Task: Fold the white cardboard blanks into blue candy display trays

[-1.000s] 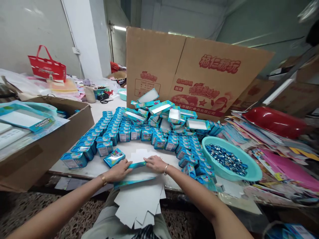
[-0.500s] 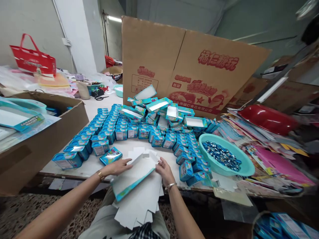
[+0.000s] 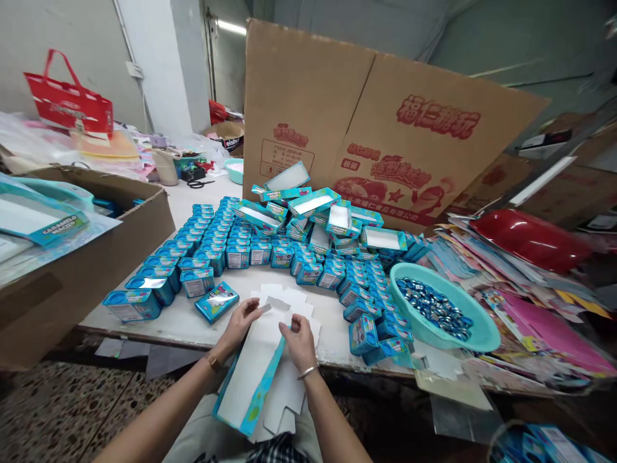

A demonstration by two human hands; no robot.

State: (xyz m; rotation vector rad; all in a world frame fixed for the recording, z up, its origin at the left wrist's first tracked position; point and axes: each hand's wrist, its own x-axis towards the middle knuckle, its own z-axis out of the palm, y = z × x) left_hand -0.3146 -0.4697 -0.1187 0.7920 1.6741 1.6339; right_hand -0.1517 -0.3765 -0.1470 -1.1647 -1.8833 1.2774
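A partly folded cardboard display tray, white inside with blue-green printed sides, slants across my lap. Its far end still has loose flaps standing up. My left hand is closed on the tray's far left corner, fingertips at a flap. On the other side, my right hand pinches the right wall near the far corner. Beneath the tray lie several flat white card blanks, partly hidden by it. A single blue box rests on the table left of my left hand.
Rows of small blue boxes stand on the table, with folded trays piled behind them. A turquoise basin of shiny blue pieces is at right. A large carton stands behind; an open carton is at left.
The tray has turned to point more away from me. Both hands have shifted to its far end, and its side walls stand more upright. The view has tilted slightly.
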